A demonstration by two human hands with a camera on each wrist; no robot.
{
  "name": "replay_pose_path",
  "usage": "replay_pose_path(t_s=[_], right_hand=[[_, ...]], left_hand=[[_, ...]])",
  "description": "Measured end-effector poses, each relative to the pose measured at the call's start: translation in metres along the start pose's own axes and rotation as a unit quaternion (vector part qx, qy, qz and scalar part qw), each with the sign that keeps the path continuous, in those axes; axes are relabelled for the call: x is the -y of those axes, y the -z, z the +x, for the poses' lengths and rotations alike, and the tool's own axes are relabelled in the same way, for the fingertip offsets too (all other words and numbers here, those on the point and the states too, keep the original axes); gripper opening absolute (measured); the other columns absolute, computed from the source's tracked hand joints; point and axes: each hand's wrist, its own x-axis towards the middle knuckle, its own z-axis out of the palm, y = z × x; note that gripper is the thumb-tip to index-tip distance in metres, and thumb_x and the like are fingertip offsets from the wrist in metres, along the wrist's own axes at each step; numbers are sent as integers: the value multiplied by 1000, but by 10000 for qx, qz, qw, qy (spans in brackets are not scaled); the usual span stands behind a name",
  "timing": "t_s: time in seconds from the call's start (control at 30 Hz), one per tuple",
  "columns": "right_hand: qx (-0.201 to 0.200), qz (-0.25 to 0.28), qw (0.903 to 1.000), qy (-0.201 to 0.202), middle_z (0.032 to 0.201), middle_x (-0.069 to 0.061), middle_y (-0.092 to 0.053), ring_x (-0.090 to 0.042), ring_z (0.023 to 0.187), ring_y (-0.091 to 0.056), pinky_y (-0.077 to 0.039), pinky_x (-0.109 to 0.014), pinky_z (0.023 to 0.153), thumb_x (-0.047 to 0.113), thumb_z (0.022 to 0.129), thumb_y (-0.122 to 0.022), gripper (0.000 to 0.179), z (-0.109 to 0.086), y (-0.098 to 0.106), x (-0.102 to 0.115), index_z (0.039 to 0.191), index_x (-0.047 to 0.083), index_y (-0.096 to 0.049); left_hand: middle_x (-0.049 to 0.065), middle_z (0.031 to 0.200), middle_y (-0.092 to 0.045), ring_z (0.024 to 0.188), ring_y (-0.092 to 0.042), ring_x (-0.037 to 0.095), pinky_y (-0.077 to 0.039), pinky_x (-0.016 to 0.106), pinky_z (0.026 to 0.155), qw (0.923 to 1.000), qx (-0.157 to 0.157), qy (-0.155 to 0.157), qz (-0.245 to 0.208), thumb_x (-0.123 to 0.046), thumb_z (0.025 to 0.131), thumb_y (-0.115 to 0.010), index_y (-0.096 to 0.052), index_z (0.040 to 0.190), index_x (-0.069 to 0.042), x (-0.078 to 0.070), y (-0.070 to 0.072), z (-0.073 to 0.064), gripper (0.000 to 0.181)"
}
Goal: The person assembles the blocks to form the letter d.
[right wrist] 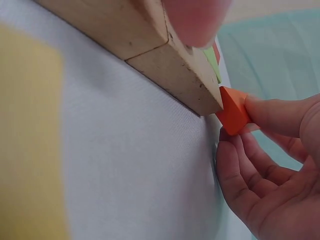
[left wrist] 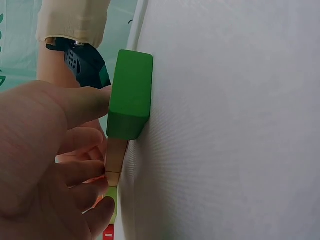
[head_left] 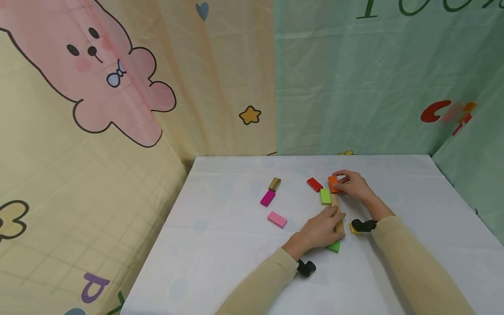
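Thumb and fingertips of my right hand pinch an orange block. In the right wrist view, the orange block meets the far end of a row of plain wooden blocks. My left hand rests its fingertips along that row, nearer to me. A dark green block sits at the row's near end, by the left thumb. Beside the row's far part lies a light green block. Just beyond it is a red block with white dots.
Left of the row lie a pink block, a magenta block and a brownish wooden block. A yellow block is partly hidden under the right wrist's black camera. Printed curtains stand behind the white table.
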Motion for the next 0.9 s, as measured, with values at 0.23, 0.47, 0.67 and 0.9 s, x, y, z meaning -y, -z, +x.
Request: replay_pose_path(t_s=[0.23,0.47,0.67,0.9], right_hand=[[169,54,9998,-50,122,-28,-57,-33,100,-63,-57,-38,82,19,99,-66,47,-1,-1,1,141,3,-51],[233,142,9996,-28,119,-26,-61,-29,95,-65,-57,-36,79,16,99,-66,45,-2,-1,1,139,2,-52],[296,20,9996,-6,118,-27,-61,-28,94,-65,-56,-36,77,17,99,-66,44,-2,-1,2,138,1,-53],[332,-85,9994,35,120,-27,-59,-28,95,-63,-55,-34,78,17,99,-66,43,1,-2,-2,137,0,-55]], left_hand=[[-3,162,-28,149,-20,8,-40,25,106,10000,-48,34,48,-47,99,-60,-45,153,-23,-1,-2,0,61],[-3,162,-29,149,-21,10,-40,25,106,9999,-109,34,123,-47,99,-60,-47,152,-21,-2,-3,1,60],[-4,162,-29,150,-21,10,-39,25,107,9999,-30,81,136,-47,100,-59,-46,152,-19,-3,-3,1,61],[-6,163,-26,149,-19,7,-40,24,105,9996,49,137,244,-50,99,-58,-42,154,-16,-3,-3,0,67]])
